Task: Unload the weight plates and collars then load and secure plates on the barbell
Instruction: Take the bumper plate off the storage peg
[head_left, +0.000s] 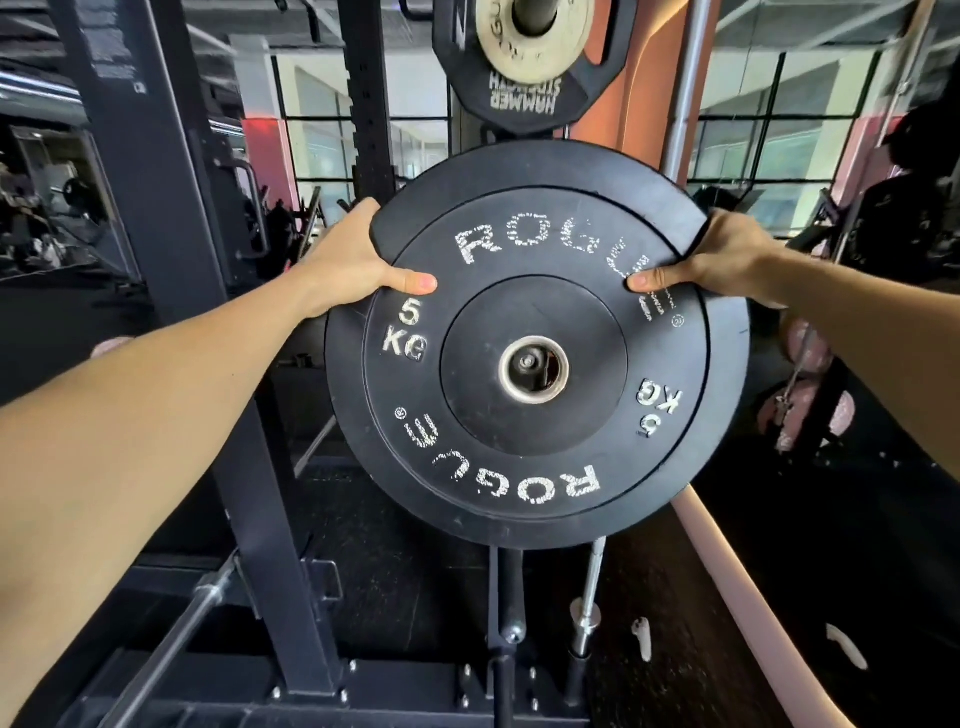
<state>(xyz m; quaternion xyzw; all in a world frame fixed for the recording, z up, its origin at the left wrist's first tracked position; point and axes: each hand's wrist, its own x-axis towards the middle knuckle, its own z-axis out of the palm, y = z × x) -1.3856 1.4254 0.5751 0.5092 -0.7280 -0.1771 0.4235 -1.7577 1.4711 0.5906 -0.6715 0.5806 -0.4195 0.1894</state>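
Observation:
A black 5 kg bumper plate (535, 447) with white lettering faces me in the middle of the view. My left hand (358, 254) grips its upper left rim, thumb on the face. My right hand (717, 257) grips its upper right rim the same way. Through the plate's steel centre hole (534, 369) I see the end of a peg or sleeve, off-centre in the hole. Another black plate edge shows just behind it on the left (337, 374).
Above hang a black grip plate (524, 104) and a small pale plate (535, 36) on a storage peg. A black rack upright (171, 218) stands at left. Upright bars (587, 603) sit in a floor holder below. A mirror is at right.

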